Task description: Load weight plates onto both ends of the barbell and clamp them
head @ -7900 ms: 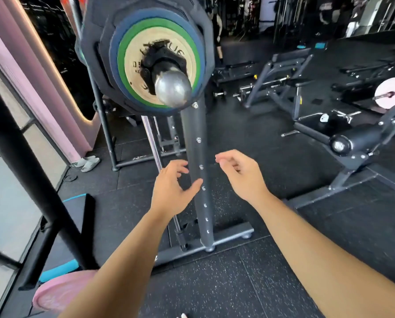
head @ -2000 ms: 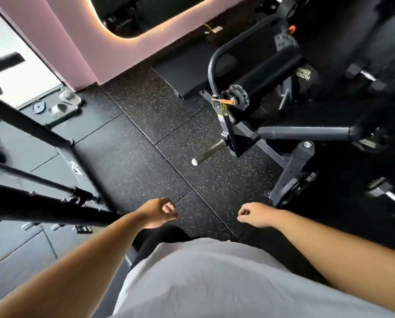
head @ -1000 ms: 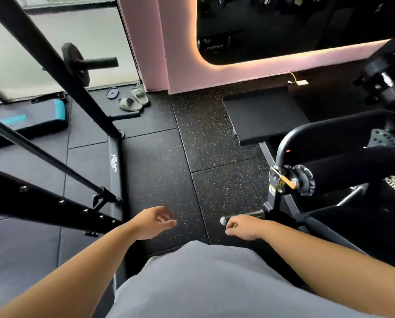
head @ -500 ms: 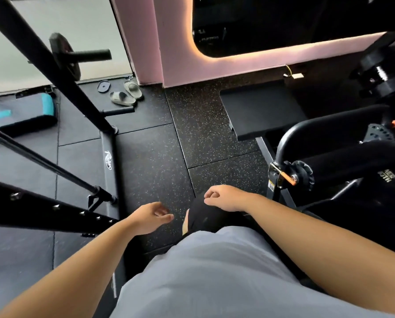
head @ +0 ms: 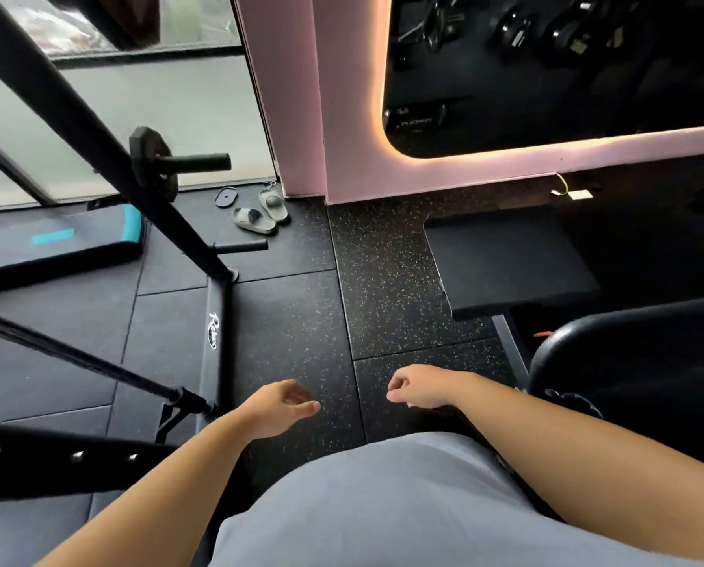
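Note:
My left hand (head: 280,407) hangs low over the speckled black floor, its fingers loosely apart and holding nothing. A short way to its right, my right hand (head: 419,387) is curled into a loose fist with nothing in it. One small black weight plate (head: 151,163) sits on a storage peg of the black rack upright (head: 96,128) at the upper left, well beyond both hands. Neither the barbell's loaded end nor any clamp is in view.
The rack's base beam (head: 218,341) and a thin slanted rod (head: 76,358) lie just left of my left hand. A padded black machine (head: 636,362) stands close on the right. Farther off are a black mat (head: 505,259), grey slippers (head: 260,214) and a teal-edged step platform (head: 55,243).
The loaded barbell end seen several seconds ago has left the view. In the last half second my right hand dropped away from my raised dark knee, which no longer shows; both hands stay empty.

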